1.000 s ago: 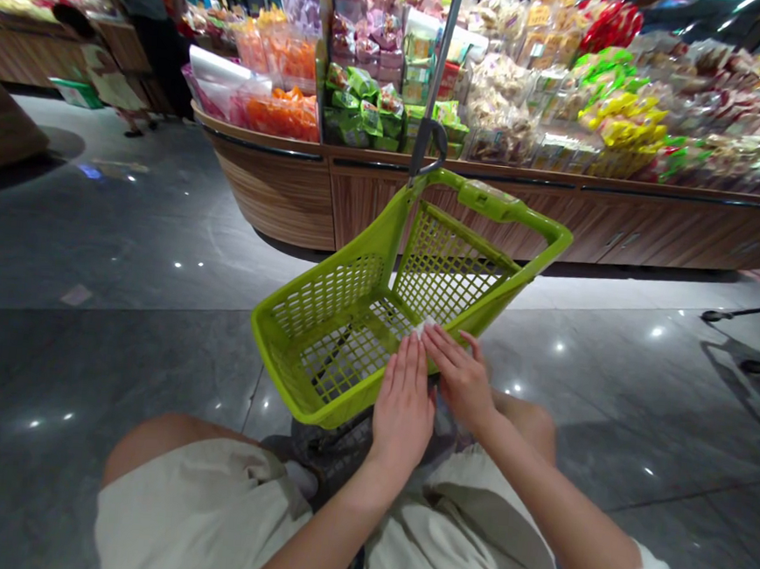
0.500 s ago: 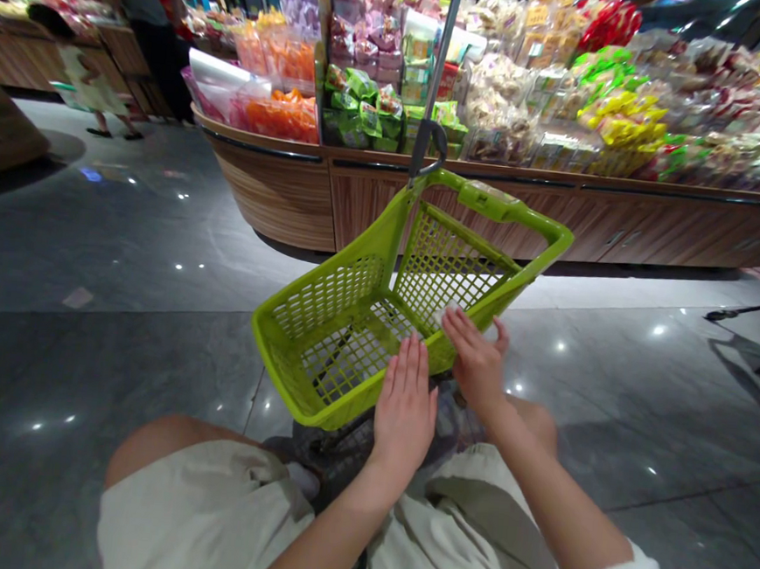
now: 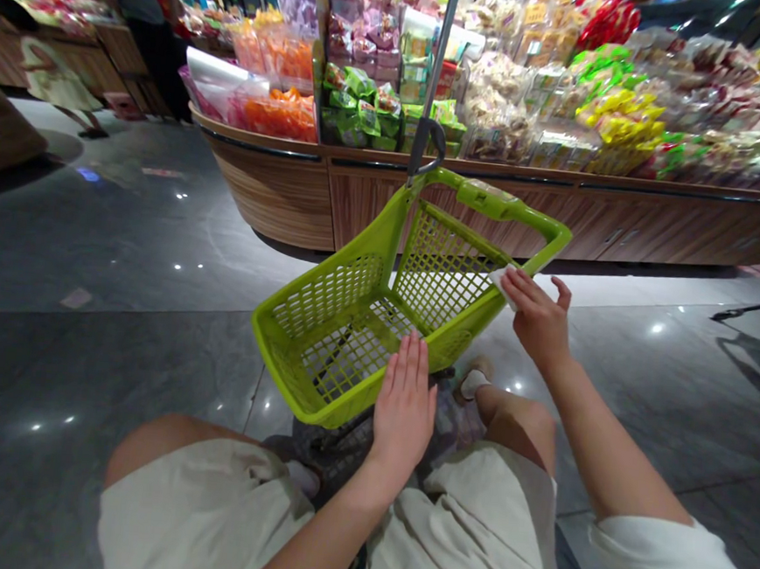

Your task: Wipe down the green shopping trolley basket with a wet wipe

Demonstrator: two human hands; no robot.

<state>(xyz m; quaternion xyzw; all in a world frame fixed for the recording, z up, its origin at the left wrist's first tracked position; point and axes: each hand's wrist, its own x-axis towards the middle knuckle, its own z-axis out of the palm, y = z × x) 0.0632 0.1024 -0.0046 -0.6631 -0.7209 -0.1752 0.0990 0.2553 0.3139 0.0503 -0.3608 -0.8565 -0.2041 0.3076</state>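
Right hand (image 3: pixel 538 321) is partly closed, pinching a white scrap (image 3: pixel 502 281), perhaps tissue or a wrapper, between thumb and fingers while the other fingers spread. The scrap sits at the right rim of a lime-green plastic shopping basket (image 3: pixel 327 293), just outside the mesh. Left hand (image 3: pixel 404 418) lies open and flat, fingers pressed on the near rim, gripping nothing. So far, only green mesh shows inside the basket, and no goods have gone in.

The basket stands before the person's beige shorts (image 3: pixel 478 538), its far end by a metal pole (image 3: pixel 439 52) with a black hook (image 3: pixel 431 139). Its handle bears a small label (image 3: pixel 488 198), too blurred to read. Beyond, a curved wood-panelled display stand (image 3: pixel 275 189) carries bagged snacks (image 3: pixel 281 114) in orange, green and yellow; no brand or writing is legible. Two other people (image 3: pixel 60 75) stand far left on the polished grey tile floor (image 3: pixel 83 384).
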